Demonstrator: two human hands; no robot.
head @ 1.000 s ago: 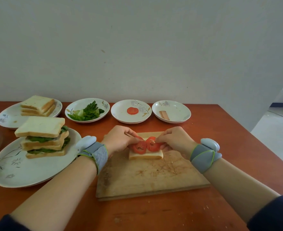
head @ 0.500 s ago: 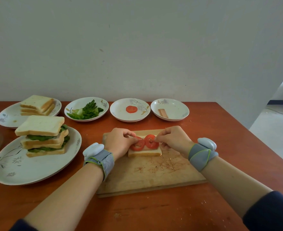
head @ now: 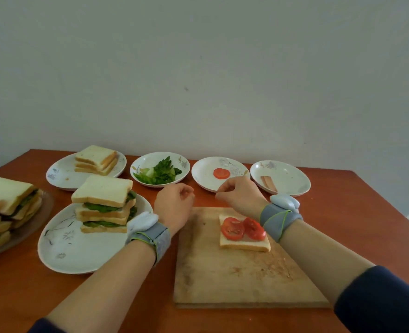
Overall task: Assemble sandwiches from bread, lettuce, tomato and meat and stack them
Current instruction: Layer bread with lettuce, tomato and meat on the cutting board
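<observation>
The bread slice (head: 246,245) lies on the cutting board (head: 222,275) with two tomato slices (head: 232,229) on it, overlapping a little, so I'd say the next layer is due. Whatever goes on should be laid flat and kept inside the crust, set down rather than dragged, or the wet tomato will slide and the sandwich will sit crooked on the stack (head: 104,203) at the left.

The right hand (head: 240,195) hovers over the near rim of the tomato plate (head: 198,175), fingers curled in, tips together, nothing between them. The meat strip (head: 268,183) is just beside it to the right, and the bread lies behind its wrist, nearer the person. The left hand (head: 174,205) hangs loosely curled and empty above the tabletop (head: 150,308), near the lettuce (head: 161,173) and left of the board.
</observation>
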